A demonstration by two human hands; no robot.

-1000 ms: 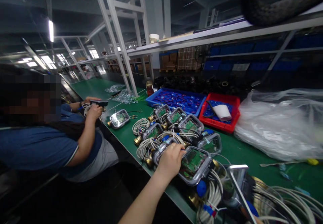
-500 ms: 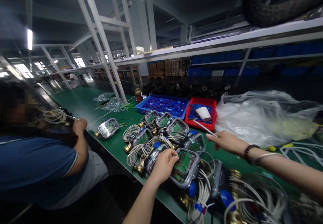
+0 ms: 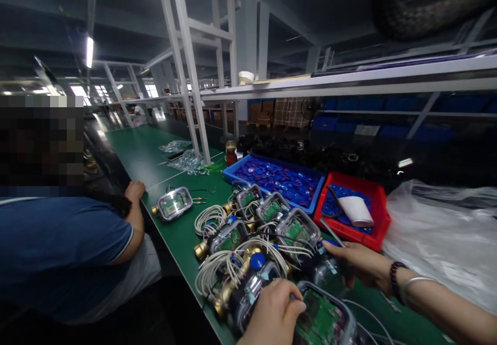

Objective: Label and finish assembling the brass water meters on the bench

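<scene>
My left hand is closed, thumb and fingers pinched at the near edge of a clear-cased meter with a green circuit board. Whatever is in the pinch is too small to make out. In my right hand is a thin, pointed metal tool, its tip toward the upper left, above the meters. Just left of my left hand lies another meter with a blue round cap. Several more meters with brass fittings and coiled white cables crowd together beyond.
A blue tray and a red tray hold blue round parts; a white cup lies in the red one. Plastic bags are at right. A co-worker sits at left near a separate meter.
My view has shifted, so the bench appears closer. My right hand with the tool has come nearer my left hand, over the meters. The co-worker's hand no longer shows the cabled piece.
</scene>
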